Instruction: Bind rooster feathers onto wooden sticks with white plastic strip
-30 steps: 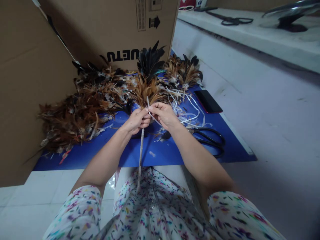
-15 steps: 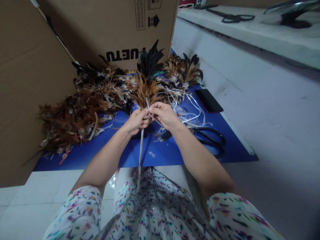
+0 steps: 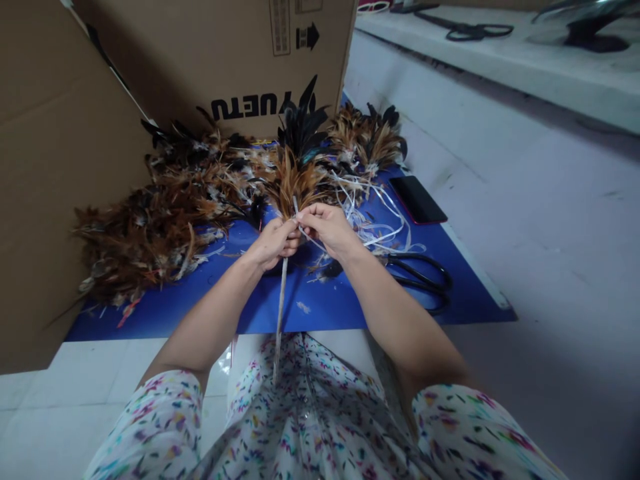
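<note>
While your left hand is clasping the lower end of the feather bundle, your right hand is pinching a narrow white strip between thumb and forefinger, the two hands touching. The bundle is pointing away from you above the blue table, its black feathers fanning beyond the brown; your fingers are hiding its base. A thin pale stick is extending below your left hand toward your lap. Tangled white ribbons and black scissor handles are lying to the right.
</note>
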The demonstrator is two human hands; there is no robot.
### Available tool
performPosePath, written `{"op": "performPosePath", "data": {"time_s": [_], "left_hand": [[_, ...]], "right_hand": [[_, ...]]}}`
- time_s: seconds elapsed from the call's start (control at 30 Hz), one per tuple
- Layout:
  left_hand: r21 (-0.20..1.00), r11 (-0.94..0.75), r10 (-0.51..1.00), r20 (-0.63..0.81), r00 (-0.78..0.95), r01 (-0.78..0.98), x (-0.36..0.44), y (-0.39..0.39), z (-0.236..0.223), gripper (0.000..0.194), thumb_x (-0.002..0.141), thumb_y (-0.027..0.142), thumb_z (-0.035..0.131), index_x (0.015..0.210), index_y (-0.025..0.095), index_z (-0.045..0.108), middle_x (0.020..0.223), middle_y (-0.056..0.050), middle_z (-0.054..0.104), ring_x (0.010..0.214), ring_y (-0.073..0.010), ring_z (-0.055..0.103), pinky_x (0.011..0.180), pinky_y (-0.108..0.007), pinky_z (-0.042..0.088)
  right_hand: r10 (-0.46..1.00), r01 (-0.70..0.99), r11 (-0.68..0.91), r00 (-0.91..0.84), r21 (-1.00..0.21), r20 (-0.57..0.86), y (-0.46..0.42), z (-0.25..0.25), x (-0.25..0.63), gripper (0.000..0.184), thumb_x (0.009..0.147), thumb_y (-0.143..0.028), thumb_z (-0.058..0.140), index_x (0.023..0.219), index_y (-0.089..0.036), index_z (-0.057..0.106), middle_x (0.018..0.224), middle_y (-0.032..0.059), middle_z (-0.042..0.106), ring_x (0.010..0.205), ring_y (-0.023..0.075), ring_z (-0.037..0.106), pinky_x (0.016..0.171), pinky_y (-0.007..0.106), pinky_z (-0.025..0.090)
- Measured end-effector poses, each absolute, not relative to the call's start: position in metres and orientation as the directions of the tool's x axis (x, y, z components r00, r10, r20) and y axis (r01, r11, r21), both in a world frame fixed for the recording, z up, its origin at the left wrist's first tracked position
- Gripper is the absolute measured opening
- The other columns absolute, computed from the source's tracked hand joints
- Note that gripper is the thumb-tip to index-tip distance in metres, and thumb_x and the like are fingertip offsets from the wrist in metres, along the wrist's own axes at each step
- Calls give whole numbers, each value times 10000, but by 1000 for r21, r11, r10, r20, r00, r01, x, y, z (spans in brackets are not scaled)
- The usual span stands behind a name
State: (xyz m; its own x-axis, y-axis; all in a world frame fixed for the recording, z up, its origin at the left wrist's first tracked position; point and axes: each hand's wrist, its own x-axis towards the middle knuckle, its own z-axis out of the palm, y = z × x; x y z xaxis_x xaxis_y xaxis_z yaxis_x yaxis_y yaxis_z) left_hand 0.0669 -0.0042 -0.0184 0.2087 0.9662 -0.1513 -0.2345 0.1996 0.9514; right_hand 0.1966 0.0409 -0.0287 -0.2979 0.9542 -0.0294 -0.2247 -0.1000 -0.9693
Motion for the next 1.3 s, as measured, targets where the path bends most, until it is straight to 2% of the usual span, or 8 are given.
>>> {"op": "performPosePath", "data": {"time_s": [0.17,0.33,0.43,0.63,0.87,1.07,1.17,1.3], "left_hand": [[945,200,967,-149,204,-258,68,-5,-18,244,932,256,506,732,120,530,579,91,291,381,13,199,353,-105,137],[936,201,969,-146,200,-289,68,-5,-14,263,937,250,502,706,125,500,571,90,295,378,16,196,352,-106,137],[932,210,969,-159,188,-296,67,-5,-13,266,931,256,525,702,123,503,563,93,293,374,18,195,351,-105,135],[932,198,973,-150,174,-303,67,-6,-10,273,948,207,459,702,110,524,555,90,294,370,13,195,348,-112,132],[938,196,974,-152,167,-287,66,-4,-13,306,957,204,437,679,108,523,532,98,252,373,8,178,349,-113,126],[938,195,975,-155,159,-285,65,-3,-13,305,944,216,467,663,107,515,561,88,269,382,10,203,349,-112,134],[937,205,972,-160,173,-284,65,-3,-13,290,931,249,512,680,104,530,577,88,284,383,14,205,348,-111,140],[939,207,971,-162,177,-274,66,-3,-12,277,938,237,487,701,101,533,575,89,288,380,12,209,346,-113,140]], "right_hand": [[946,-245,-95,-323,-965,-11,41,-29,196,201,645,-259,770,666,-162,595,544,-48,547,492,64,467,469,212,369],[934,-290,-128,-357,-948,-17,40,-28,195,232,615,-299,766,659,-171,578,528,-56,550,485,63,482,466,209,398],[934,-307,-136,-357,-942,-18,39,-26,195,203,597,-264,750,648,-168,579,526,-53,557,493,64,496,472,206,413],[944,-326,-118,-331,-938,-4,38,-25,195,133,580,-206,702,635,-161,589,530,-42,587,500,70,518,483,204,426],[941,-298,-91,-339,-950,17,38,-27,196,108,605,-205,690,625,-164,591,520,-41,584,498,60,518,504,199,423],[939,-266,-78,-343,-961,19,39,-28,197,127,563,-219,702,597,-158,596,485,-34,578,472,73,521,478,206,425],[943,-264,-90,-331,-960,2,39,-26,197,154,535,-204,712,640,-162,608,490,-45,579,463,72,516,470,207,425],[950,-247,-108,-313,-963,-26,38,-23,197,204,529,-187,707,711,-175,618,495,-63,577,455,70,502,465,211,419]]}}
